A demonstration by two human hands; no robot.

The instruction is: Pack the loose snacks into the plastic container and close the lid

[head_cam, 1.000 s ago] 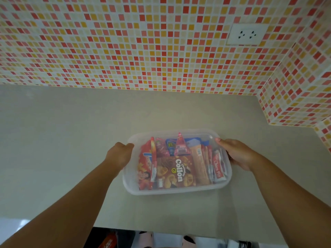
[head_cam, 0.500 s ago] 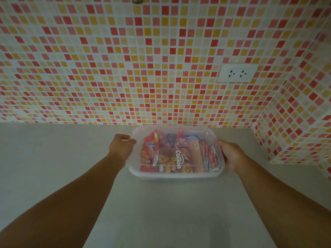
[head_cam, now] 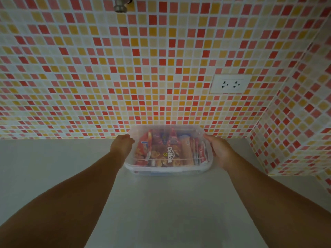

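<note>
A clear plastic container (head_cam: 166, 170) with its clear lid on sits on the grey countertop, right against the tiled back wall. Through the lid I see several snack packets (head_cam: 169, 153), mostly red and orange, one labelled Collon. My left hand (head_cam: 121, 144) grips the container's left end with fingers curled at the rim. My right hand (head_cam: 219, 149) holds the right end, fingers wrapped along the side. Both arms are stretched far forward.
The red, orange and yellow mosaic wall rises just behind the container, and a side wall (head_cam: 295, 131) closes in at the right. A white double socket (head_cam: 231, 84) is on the back wall. A metal fitting (head_cam: 120, 4) sticks out at the top. The grey countertop (head_cam: 53, 167) runs left.
Both hands have pushed the closed container away from the counter's front edge to the back wall. My view has tilted up with it, so more wall shows.
</note>
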